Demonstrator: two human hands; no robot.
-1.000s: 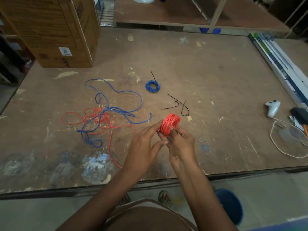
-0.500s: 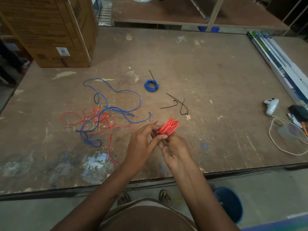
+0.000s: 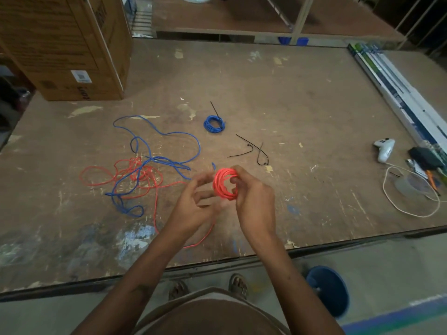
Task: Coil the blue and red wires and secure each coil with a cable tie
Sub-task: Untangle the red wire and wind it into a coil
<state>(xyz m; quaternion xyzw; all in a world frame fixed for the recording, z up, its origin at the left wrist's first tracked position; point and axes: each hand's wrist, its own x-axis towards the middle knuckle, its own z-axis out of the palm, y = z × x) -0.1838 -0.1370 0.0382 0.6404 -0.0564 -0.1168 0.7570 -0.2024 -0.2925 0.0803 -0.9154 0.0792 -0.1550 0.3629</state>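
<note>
My right hand grips a red wire coil above the table, fingers curled round its right side. Just left of the coil hovers my left hand, its blurred fingers loosely spread; whether it touches the coil or holds anything is unclear. A loose red strand trails under my hands toward a tangle of red wire and blue wire on the left. A small blue coil with a black tie sticking out lies further back. Loose black cable ties lie behind my hands.
A large cardboard box stands at the back left of the wooden table. At the right edge lie a white game controller, a white cable loop, small tools and long flat boxes. A blue stool stands below.
The red coil has turned so its ring opening faces me. My left hand has come off the coil and drawn slightly left; my right hand still holds it.
</note>
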